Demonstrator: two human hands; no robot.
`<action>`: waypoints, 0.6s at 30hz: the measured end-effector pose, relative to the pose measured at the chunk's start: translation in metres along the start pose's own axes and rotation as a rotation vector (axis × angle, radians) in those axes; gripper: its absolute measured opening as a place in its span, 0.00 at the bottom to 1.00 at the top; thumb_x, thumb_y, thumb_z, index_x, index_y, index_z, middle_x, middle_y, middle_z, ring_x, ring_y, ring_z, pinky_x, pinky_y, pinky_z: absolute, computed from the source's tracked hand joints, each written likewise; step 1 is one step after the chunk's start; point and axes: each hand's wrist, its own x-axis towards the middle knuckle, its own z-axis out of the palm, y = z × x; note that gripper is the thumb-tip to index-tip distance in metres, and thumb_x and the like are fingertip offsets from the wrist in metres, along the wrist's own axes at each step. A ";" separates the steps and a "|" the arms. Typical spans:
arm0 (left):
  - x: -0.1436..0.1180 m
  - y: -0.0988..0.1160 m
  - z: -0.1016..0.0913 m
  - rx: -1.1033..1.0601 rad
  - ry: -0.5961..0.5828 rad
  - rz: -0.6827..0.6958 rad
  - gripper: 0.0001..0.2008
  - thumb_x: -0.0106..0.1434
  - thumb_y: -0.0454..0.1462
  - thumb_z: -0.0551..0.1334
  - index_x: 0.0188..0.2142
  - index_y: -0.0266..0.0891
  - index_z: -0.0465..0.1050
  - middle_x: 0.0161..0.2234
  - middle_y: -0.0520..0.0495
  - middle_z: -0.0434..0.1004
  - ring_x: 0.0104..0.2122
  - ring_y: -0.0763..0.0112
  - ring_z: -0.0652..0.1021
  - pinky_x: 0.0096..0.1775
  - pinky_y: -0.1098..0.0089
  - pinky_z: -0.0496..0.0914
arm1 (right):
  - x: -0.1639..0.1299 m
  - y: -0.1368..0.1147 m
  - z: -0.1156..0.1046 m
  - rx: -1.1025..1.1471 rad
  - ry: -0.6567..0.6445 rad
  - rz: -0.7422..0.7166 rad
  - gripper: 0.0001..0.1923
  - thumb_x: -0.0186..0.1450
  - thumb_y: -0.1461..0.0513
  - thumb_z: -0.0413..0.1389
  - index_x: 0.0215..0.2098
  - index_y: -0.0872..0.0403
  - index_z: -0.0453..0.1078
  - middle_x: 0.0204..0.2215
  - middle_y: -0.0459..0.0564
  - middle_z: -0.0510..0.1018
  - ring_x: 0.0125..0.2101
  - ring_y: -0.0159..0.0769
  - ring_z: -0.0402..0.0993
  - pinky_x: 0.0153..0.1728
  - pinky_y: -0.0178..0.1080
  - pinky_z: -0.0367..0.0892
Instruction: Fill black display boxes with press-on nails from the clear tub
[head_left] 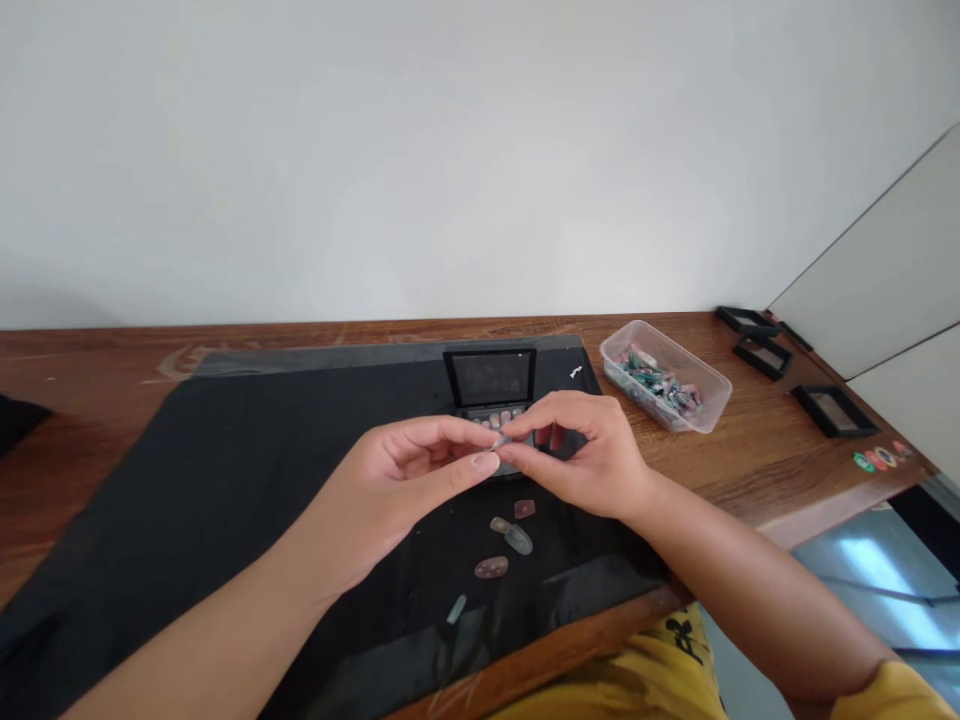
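Note:
My left hand [409,470] and my right hand [581,450] meet above a black mat [225,480], fingertips pinched together on one small press-on nail [501,441]. Just behind them stands an open black case [491,378] with a row of nails in its lower half, partly hidden by my fingers. Several loose nails lie on the mat in front of the hands: a pinkish one [524,509], a grey one [517,539], another pink one [491,568] and a pale one [456,608].
A clear plastic tub [701,375] holding several coloured nails sits on the wooden table [750,450] at the right. Three black frame cases [832,410] lie further right near the wall. A dark object [19,420] is at the left edge.

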 end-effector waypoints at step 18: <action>0.002 0.002 0.002 0.025 0.059 0.021 0.14 0.50 0.49 0.82 0.29 0.45 0.87 0.25 0.51 0.84 0.27 0.69 0.80 0.32 0.71 0.79 | 0.001 -0.004 -0.002 0.160 -0.138 0.275 0.22 0.68 0.44 0.73 0.43 0.53 0.85 0.32 0.48 0.86 0.25 0.29 0.72 0.26 0.33 0.70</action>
